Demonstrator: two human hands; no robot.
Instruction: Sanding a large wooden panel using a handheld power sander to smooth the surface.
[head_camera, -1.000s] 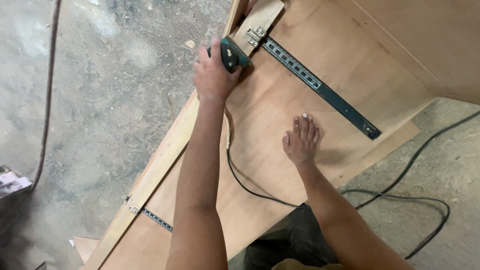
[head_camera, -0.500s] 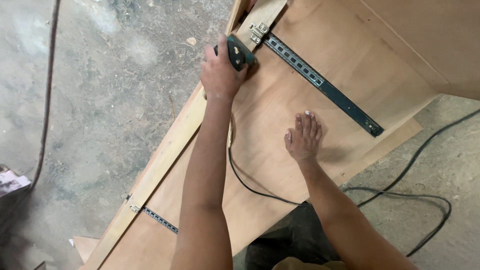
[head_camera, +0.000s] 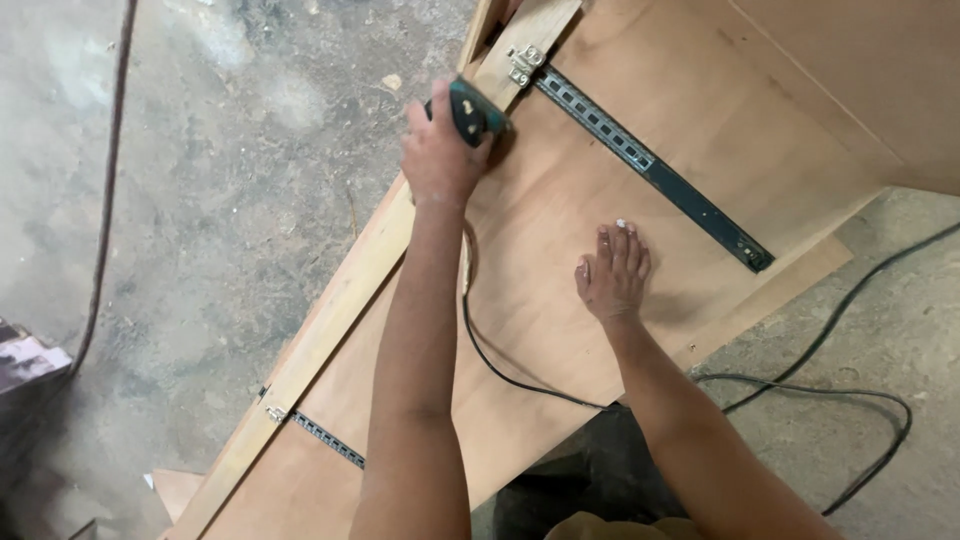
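My left hand (head_camera: 438, 150) grips a green and black corded power tool (head_camera: 468, 110) pressed against the light wooden edge strip (head_camera: 345, 300) of a plywood cabinet panel (head_camera: 560, 230). The tool sits just below a silver hinge (head_camera: 524, 62) at the top of the strip. My right hand (head_camera: 612, 272) lies flat on the panel, fingers spread, holding nothing. A dark metal drawer slide (head_camera: 650, 170) runs diagonally across the panel beyond my right hand. The tool's black cord (head_camera: 500, 370) trails down the panel past my left forearm.
A second drawer slide (head_camera: 325, 440) is fixed at the panel's lower left. The black cord (head_camera: 850, 400) loops over the dusty concrete floor (head_camera: 220, 220) at right. A thin cable (head_camera: 100, 230) runs along the floor at left. Another plywood side (head_camera: 860, 80) rises at upper right.
My left hand and the tool have shifted slightly up along the edge strip toward the hinge. My right hand stays flat on the panel.
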